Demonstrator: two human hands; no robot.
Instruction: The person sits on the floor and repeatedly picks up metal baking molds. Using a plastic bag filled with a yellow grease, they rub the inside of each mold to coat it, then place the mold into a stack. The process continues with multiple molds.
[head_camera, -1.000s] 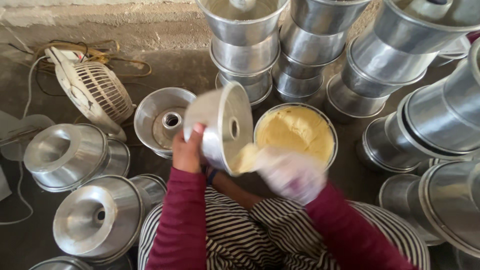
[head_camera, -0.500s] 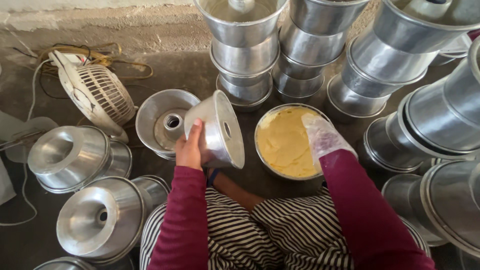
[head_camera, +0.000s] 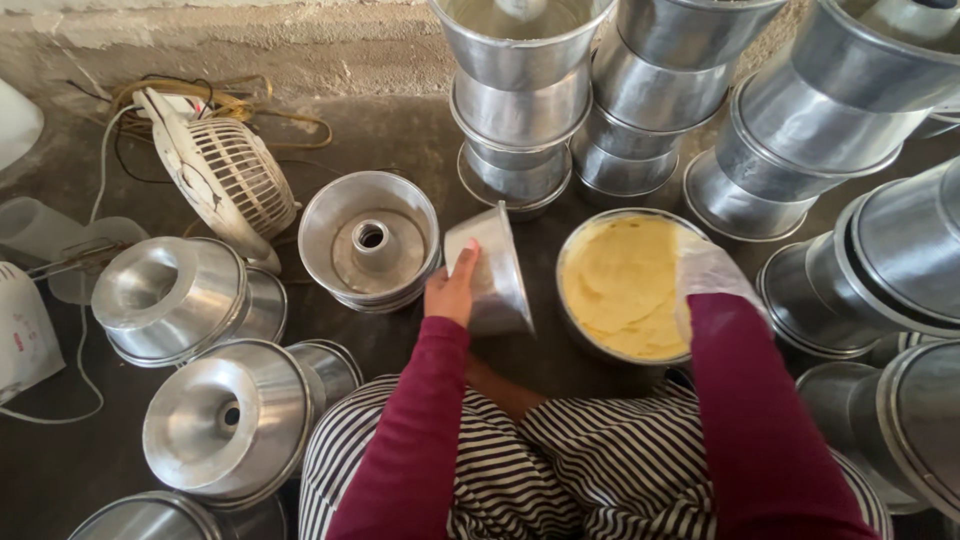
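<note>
My left hand (head_camera: 452, 290) grips a tilted aluminium tube cake pan (head_camera: 497, 268) by its outer wall, its opening turned to the right, just above the dark floor. My right hand (head_camera: 708, 278), covered by a clear plastic glove, rests on the right rim of a round metal bowl (head_camera: 590, 232) filled with pale yellow batter (head_camera: 620, 285). Whether that gloved hand holds any batter is hidden. Both sleeves are dark red, above a striped garment.
An upright tube pan (head_camera: 368, 240) stands left of the held one. Stacks of aluminium pans (head_camera: 520, 90) line the back and right (head_camera: 880, 250). Upturned pans (head_camera: 215, 415) sit at the left, beside a small white fan (head_camera: 222, 175) and cables.
My right hand has gone from the held pan back to the batter bowl. The left hand has lowered the pan and turned its opening more to the right.
</note>
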